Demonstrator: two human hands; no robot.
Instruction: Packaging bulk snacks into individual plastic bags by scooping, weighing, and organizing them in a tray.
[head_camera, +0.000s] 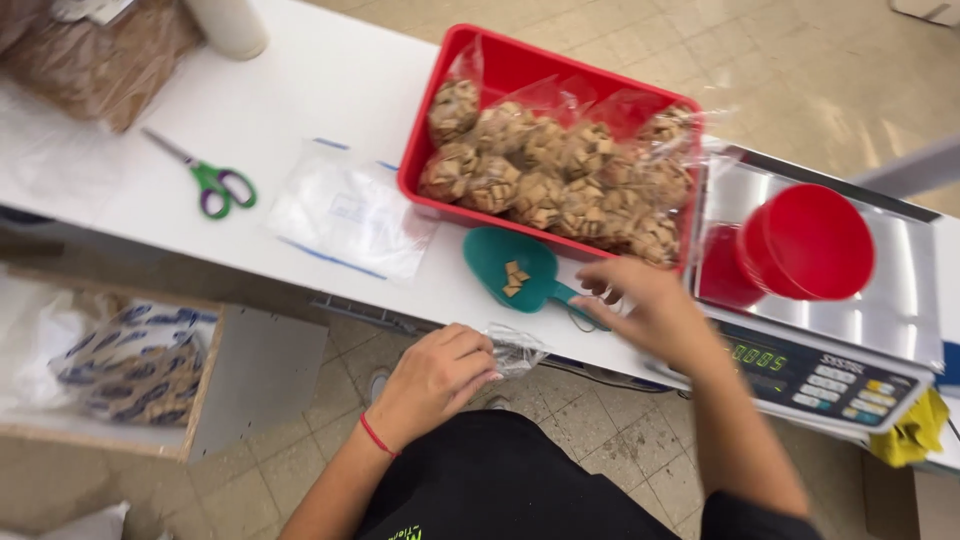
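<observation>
On the table's near edge: the person's two hands are working just in front of the white table (330, 80), above a tiled floor.
Left hand: the left hand (435, 375) is sitting at the table's near edge with its fingers curled shut, pinching a small clear plastic bag (515, 348); the bag is sticking out to the right of the knuckles, probably gripped this way to keep it ready at the edge. A thin red band is circling the wrist.
Right hand: the right hand (650, 310) is hovering palm down over the handle of the teal scoop (512, 268), fingers loosely spread and bent; whether they are already touching the handle cannot be told, since the hand is hiding it.
Scoop: it is lying on the table between the hands and the red tray, bowl up, with a few square biscuit pieces resting inside.
Red tray: the red tray (500, 60) is standing just beyond the scoop, holding filled clear bags of brown square snacks (560, 175), likely kept together there.
Right side: a red cup (805, 240) is lying on its side on the steel pan of the weighing scale (880, 300), whose display is lit.
Left side: green-handled scissors (215, 182) and a stack of flat empty bags (345, 212) are lying within reach.
</observation>
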